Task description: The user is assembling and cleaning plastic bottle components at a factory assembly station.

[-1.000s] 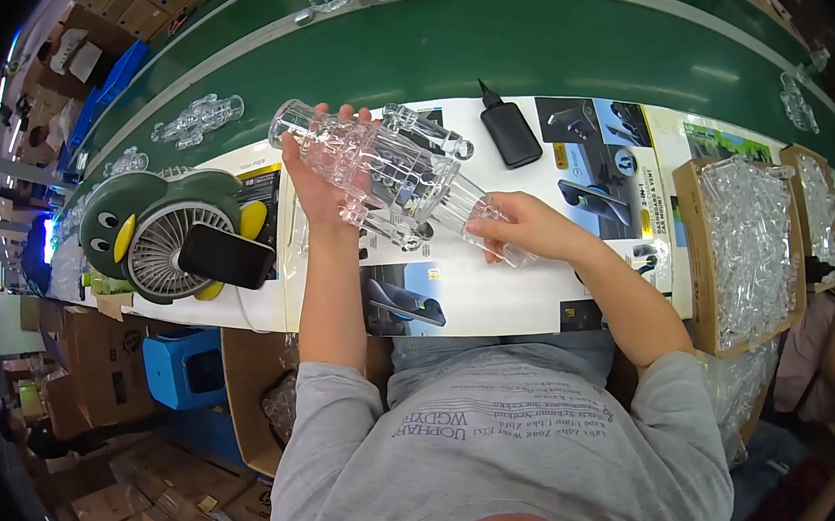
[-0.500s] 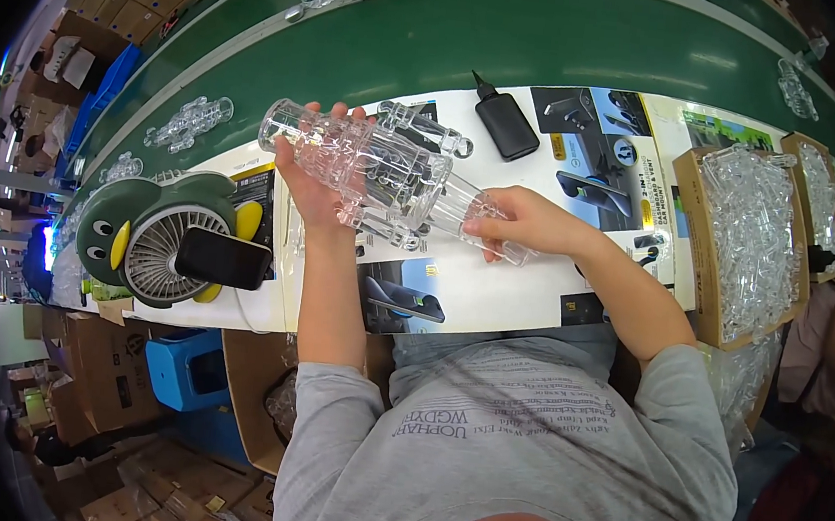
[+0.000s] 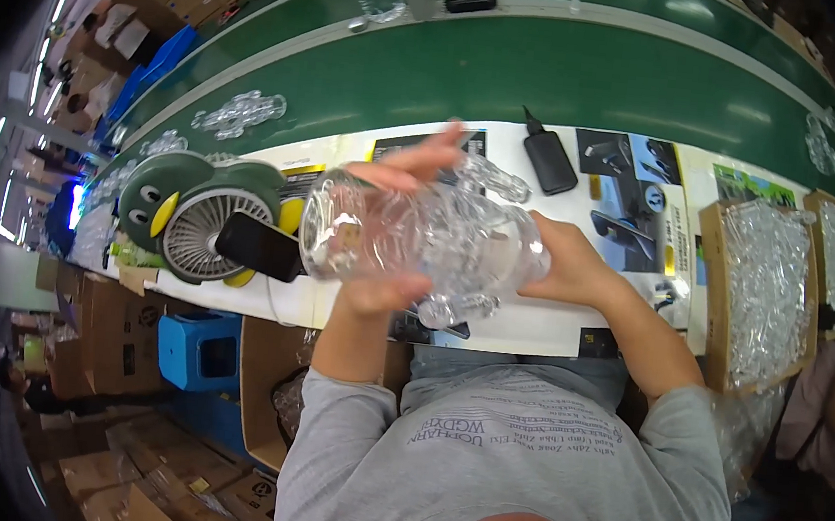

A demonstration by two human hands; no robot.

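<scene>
Since the earlier frame, the clear figure (image 3: pixel 460 239), held right of the fan (image 3: pixel 194 234), has turned its wide end up toward the head. The left hand (image 3: pixel 376 295) is clamped on that end; the right hand (image 3: pixel 570 265) meets the other, fingertips hidden, closure undeterminable. The phone (image 3: pixel 263 248) leans against the fan. The black bottle (image 3: pixel 550 163) lies farther off, well right of the fan. Figure's long axis: roughly crosswise, wide end fanward.
</scene>
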